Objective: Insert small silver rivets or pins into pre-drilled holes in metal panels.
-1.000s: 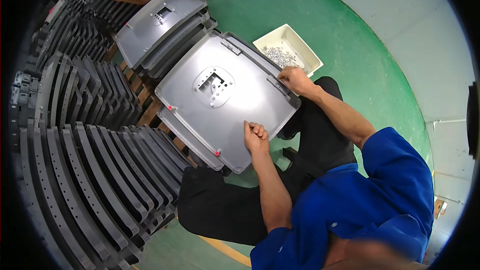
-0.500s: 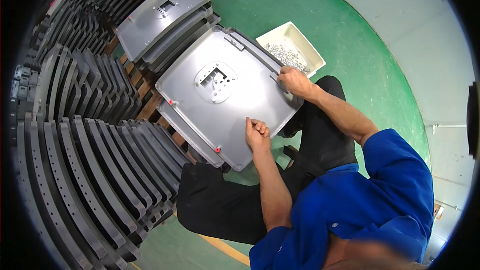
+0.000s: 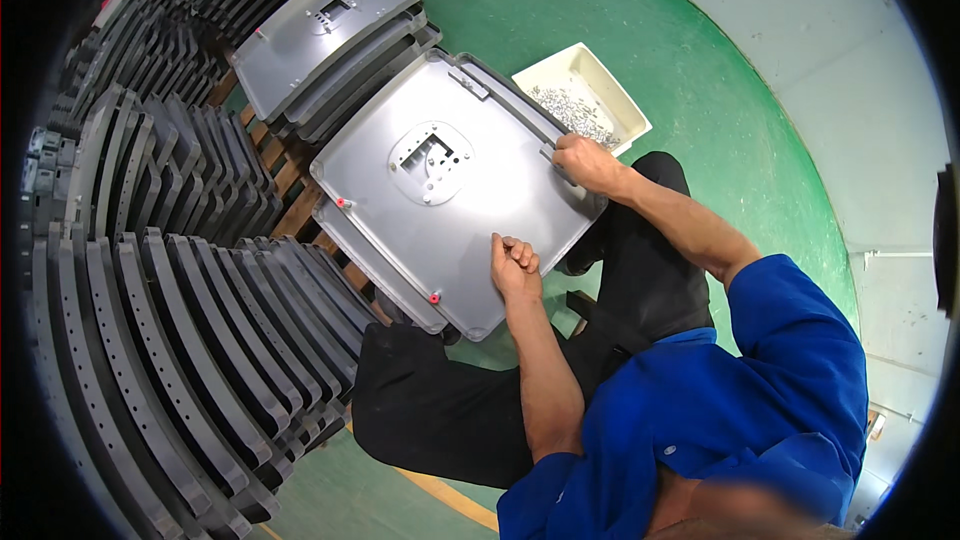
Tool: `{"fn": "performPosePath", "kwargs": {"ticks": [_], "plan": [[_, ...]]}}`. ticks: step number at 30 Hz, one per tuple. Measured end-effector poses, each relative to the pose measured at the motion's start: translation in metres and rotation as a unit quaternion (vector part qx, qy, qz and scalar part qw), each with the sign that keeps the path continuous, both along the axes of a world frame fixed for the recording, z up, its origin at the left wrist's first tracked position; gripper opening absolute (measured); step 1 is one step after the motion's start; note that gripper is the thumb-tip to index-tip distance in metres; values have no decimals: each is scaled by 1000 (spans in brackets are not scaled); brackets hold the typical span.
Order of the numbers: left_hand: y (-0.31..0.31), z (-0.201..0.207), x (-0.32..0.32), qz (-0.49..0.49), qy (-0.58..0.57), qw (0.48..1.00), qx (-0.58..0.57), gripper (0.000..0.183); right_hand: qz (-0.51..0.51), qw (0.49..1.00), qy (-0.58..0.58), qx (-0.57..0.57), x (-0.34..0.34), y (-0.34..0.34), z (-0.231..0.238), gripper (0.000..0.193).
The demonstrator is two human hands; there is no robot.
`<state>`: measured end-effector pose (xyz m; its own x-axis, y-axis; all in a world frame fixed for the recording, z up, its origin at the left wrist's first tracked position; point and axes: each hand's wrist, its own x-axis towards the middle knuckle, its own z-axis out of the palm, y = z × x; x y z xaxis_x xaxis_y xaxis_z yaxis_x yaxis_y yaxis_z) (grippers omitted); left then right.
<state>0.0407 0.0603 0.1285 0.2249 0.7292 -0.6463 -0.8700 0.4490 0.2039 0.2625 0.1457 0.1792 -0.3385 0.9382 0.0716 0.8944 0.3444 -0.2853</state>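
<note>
The grey metal panel (image 3: pixel 510 195) lies flat, likely for steady access. The right hand (image 3: pixel 588 162) bends at its right edge; the left hand (image 3: pixel 517 266) half-curls over its near part. Whether either pinches anything, I cannot tell. The cream bin (image 3: pixel 617 90) sits right, seemingly for reach.

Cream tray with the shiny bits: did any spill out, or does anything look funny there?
Nothing stands out: I see no spill. The small metal pieces lie jumbled inside the cream tray, which sits on the green floor beyond the person's right hand.
</note>
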Motion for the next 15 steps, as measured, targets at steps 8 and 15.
{"fn": "performPosePath", "kwargs": {"ticks": [8, 15], "plan": [[0, 3, -5, 5, -56, 997, 43, 32, -57, 997, 48, -14, -10, -7, 14, 17], [9, 37, 2, 37, -141, 983, 108, 54, 71, 985, 152, -43, -61, -63, 65, 26]]}}
